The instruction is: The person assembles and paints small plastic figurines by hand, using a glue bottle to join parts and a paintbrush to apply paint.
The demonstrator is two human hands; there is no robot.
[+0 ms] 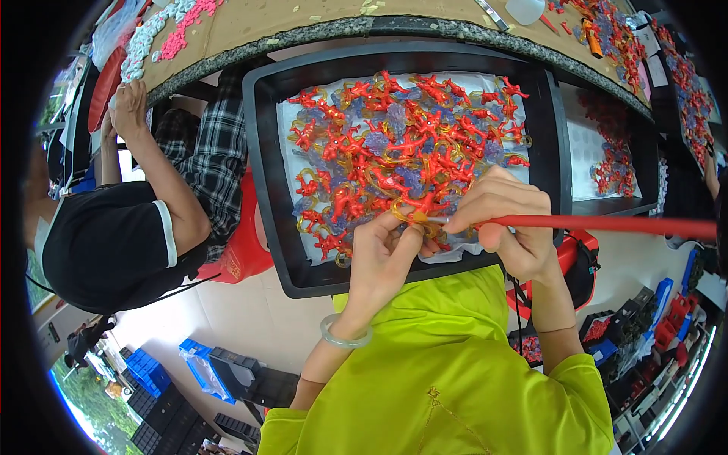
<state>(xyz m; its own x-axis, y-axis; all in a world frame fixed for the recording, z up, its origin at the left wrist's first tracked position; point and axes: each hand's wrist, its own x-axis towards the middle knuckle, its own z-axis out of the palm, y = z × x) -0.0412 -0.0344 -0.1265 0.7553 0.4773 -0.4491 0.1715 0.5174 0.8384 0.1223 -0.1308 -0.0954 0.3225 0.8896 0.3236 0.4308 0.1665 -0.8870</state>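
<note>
Pinching a small yellow piece (pixel 415 217) in the tight grip of the left hand (pixel 379 254), holding a long red stick (pixel 607 223) in the grip of the right hand (pixel 514 203), with its thin tip (pixel 437 220) by the piece. Working over a black tray (pixel 262 152) full of red toys (pixel 388 182), with a brown table (pixel 318 19) beyond.

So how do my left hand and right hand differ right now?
The left hand pinches a small piece; the right hand grips a red-handled tool. The left hand's wrist wears a pale bangle; the right hand's shows none. Both are gloveless, over the black tray.
</note>
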